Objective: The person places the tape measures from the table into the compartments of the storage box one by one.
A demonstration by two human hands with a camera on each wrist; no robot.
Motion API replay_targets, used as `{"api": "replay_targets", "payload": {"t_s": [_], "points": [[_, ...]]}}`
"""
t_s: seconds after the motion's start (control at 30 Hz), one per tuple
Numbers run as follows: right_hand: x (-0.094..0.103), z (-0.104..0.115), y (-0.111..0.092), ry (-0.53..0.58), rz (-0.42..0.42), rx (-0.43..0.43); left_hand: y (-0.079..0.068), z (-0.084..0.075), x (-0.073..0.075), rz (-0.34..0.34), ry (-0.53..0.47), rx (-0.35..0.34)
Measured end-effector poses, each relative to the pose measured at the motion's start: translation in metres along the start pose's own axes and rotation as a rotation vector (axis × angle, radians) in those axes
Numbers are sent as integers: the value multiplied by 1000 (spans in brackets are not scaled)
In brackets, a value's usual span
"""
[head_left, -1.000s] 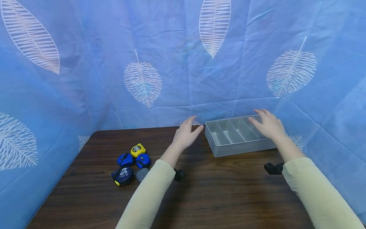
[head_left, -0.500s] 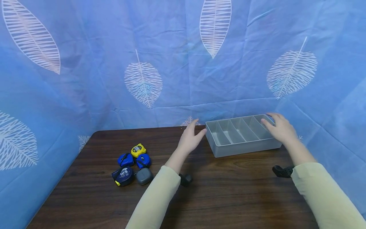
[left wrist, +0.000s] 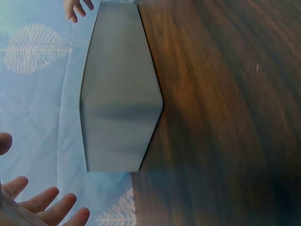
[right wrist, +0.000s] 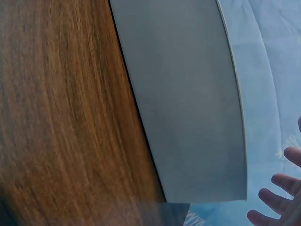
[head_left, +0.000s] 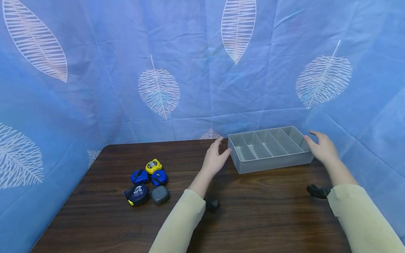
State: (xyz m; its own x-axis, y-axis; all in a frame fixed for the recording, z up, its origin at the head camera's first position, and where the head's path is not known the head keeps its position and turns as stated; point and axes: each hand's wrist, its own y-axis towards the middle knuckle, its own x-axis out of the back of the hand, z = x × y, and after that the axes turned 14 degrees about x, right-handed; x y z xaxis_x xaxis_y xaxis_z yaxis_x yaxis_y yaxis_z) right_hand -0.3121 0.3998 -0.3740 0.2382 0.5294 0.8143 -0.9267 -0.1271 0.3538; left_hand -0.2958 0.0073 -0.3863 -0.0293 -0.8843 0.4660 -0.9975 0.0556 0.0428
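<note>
A grey divided storage box (head_left: 275, 164) stands on the table at the back right, its compartments bare inside. Beside its left end is my left hand (head_left: 215, 160), thumb and fingers spread, fingertips close to the rim. My right hand (head_left: 324, 149) is at the box's right end with thumb and fingers apart, the thumb near the rim. In the left wrist view, the box's grey side (left wrist: 117, 70) faces the camera and the left fingers (left wrist: 42, 200) are extended. The right wrist view shows the long box wall (right wrist: 188, 103) and spread right fingers (right wrist: 277, 200).
At the left lie a yellow tape measure (head_left: 153, 166), two blue ones, a larger dark blue tape measure (head_left: 137, 195) and a small grey rounded case (head_left: 160, 194), all grouped together. A blue leaf-print curtain (head_left: 196, 88) hangs behind the dark wooden table (head_left: 104, 225).
My right hand has moved right, from over the box to its right end. My left hand has shifted slightly right and closer to the left end. The box stays in place.
</note>
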Motion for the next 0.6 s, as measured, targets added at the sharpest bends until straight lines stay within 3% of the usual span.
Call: {"api": "replay_targets", "payload": {"t_s": [0.27,0.6], "points": [[-2,-11,-5,28,-21,-25,-1,7,-17,13,-45,38],[-7,-26,-16,75,-3,-78,0,17,-33,-7,-129,36]]}}
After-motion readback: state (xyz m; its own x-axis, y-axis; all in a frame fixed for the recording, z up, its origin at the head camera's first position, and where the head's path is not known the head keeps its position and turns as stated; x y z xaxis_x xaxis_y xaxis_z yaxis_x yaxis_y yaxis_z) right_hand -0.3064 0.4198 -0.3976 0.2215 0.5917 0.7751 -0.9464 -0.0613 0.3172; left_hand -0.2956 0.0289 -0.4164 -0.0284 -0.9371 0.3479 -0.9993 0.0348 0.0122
